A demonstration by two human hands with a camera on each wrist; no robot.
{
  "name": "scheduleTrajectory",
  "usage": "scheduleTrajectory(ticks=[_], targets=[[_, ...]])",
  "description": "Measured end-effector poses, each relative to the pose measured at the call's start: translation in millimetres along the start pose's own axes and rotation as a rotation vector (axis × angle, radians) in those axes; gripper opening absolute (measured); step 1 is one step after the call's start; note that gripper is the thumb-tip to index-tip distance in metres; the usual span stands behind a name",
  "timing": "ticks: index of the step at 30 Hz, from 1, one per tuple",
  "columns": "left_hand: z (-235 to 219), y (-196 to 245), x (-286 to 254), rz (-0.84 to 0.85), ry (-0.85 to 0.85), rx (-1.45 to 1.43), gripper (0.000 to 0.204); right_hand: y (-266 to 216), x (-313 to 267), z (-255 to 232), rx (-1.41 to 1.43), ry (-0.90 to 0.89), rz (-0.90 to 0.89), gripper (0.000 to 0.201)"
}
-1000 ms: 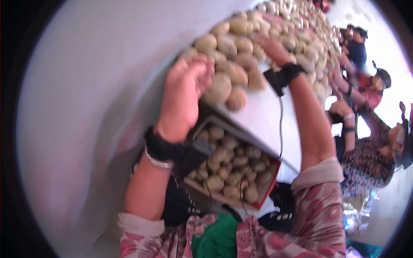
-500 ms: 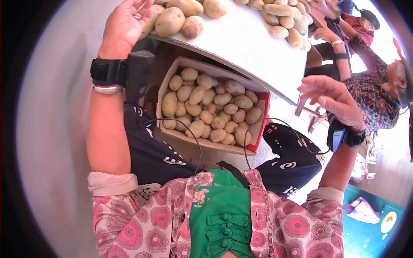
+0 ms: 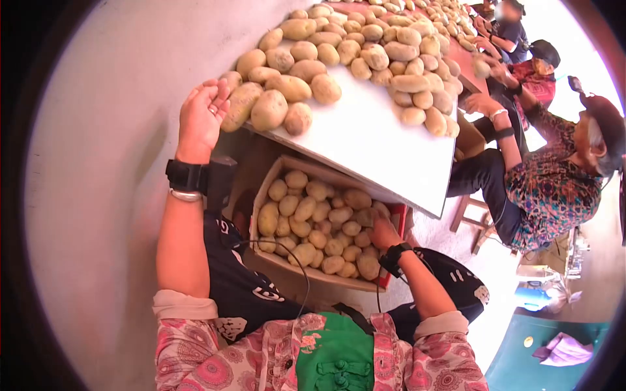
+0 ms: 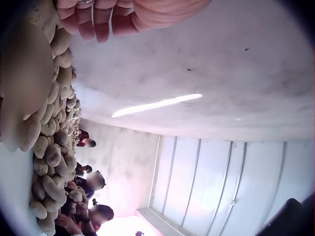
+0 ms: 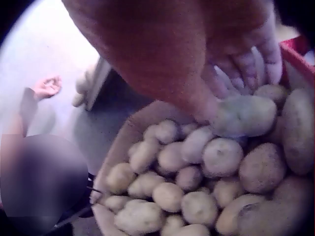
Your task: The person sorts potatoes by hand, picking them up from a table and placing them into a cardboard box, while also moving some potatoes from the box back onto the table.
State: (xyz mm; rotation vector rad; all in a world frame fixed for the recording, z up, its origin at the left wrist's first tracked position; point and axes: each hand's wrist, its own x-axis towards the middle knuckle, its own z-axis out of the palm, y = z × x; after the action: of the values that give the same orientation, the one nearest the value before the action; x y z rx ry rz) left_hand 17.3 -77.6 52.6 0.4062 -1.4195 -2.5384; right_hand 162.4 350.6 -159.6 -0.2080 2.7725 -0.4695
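My right hand [image 3: 383,232] reaches into the right side of a cardboard box [image 3: 329,277] full of potatoes. In the right wrist view its thumb and fingers grip a greenish potato [image 5: 246,116] lying at the top of the heap. At the left end of the white tabletop [image 3: 372,140], my left hand [image 3: 201,120] is raised with loosely bent fingers and holds nothing. Several large potatoes [image 3: 268,109] lie right beside it, and the left wrist view has its fingers [image 4: 102,24] hanging empty.
More potatoes [image 3: 391,52] spread across the back of the table. To the right sits a person in a patterned top [image 3: 554,169], near a wooden stool [image 3: 473,218], with others beyond. A pale wall [image 3: 98,195] stands close on the left. Camera cables [image 3: 306,260] hang above my lap.
My right hand was over the tabletop potatoes, swung out to the right with nothing in it, and is now down in the box on a potato. The left hand stays by the table's left end.
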Motion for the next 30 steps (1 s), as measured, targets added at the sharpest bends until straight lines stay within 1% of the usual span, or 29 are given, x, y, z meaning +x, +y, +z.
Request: scheduleTrajectory(ticks=[1,4,7,12,14,16,17,19,20,22,23,25,26,28,29,30], targets=[[1,1,-4,0.002,0.021,0.002,0.020,-2,2,2,0.001,0.010,-0.010,0.059],[-1,4,-5,0.002,0.021,0.016,0.020,-8,7,8,0.103,-0.035,0.065,0.066],[-2,1,-7,0.006,0.003,0.002,0.019,-1,11,0,0.178,-0.080,0.147,0.073],[-5,4,-7,0.006,-0.008,0.008,0.017,3,17,15,0.121,-0.072,0.021,0.069],[-4,0,-7,0.004,-0.012,0.009,0.017,-5,15,4,0.102,-0.066,-0.002,0.068],[-4,1,-5,0.008,-0.009,0.020,0.017,-27,14,-3,0.048,-0.220,-0.021,0.069],[-3,1,-5,0.004,-0.016,0.018,0.017,-34,17,-3,0.052,-0.222,-0.022,0.069],[-2,-2,-9,-0.014,-0.016,0.017,0.017,-42,17,-2,0.072,-0.317,0.137,0.074],[1,-2,-9,0.000,-0.021,0.018,0.017,-45,14,-3,0.072,-0.323,0.140,0.074],[4,1,-11,0.022,-0.026,0.025,0.017,-55,12,-4,0.307,-0.315,-0.158,0.077],[6,2,-13,0.021,-0.026,0.019,0.017,-69,10,-6,0.308,-0.316,-0.165,0.077],[6,4,-15,0.022,-0.018,0.004,0.017,-99,4,-8,0.419,-0.392,-0.116,0.074],[5,5,-16,0.017,-0.021,0.011,0.017,-112,1,-9,0.415,-0.394,-0.116,0.074],[4,7,-17,0.022,-0.024,0.017,0.017,-136,-3,-16,0.811,-0.306,-0.177,0.056],[2,7,-18,0.028,-0.031,0.007,0.018,-145,-2,-25,0.808,-0.304,-0.186,0.056],[0,8,-19,0.030,-0.038,-0.001,0.018,-153,3,-38,0.949,-0.340,-0.226,0.053]])
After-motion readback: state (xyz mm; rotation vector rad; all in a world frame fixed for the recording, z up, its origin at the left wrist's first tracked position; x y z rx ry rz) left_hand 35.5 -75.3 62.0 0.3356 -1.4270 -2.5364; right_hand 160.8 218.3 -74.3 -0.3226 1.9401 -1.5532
